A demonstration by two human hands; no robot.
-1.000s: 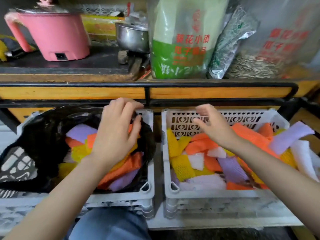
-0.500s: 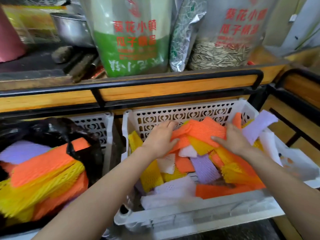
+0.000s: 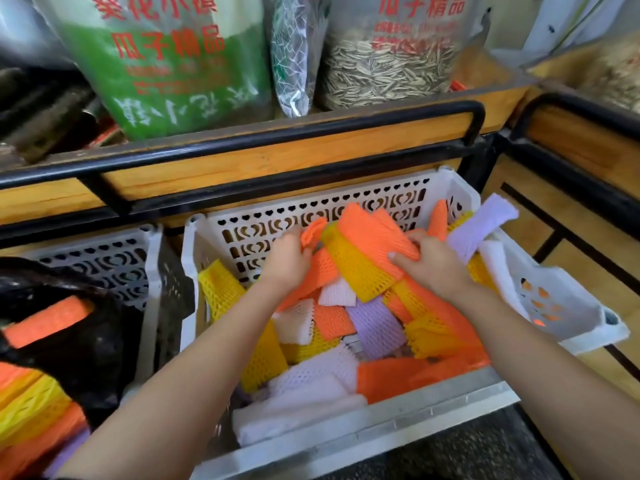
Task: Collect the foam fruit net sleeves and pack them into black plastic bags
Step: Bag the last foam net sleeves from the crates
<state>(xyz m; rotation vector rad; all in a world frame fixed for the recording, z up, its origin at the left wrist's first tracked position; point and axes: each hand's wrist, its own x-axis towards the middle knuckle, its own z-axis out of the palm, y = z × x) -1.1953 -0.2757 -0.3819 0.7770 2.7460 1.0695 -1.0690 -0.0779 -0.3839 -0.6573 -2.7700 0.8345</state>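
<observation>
Here, left hand, right hand tight around orange sleeves in white crate; black bag likewise sleeve-filled

orange, yellow, lilac, white sleeves, white crate

Before you stands a wooden shelf with a black metal rail along its edge; on it are a green bag with red characters, a patterned foil bag just beside it, and a clear bag of striped seeds. At your right a second wooden unit with black frame meets it at the corner; the floor below is dark and speckled.
</observation>
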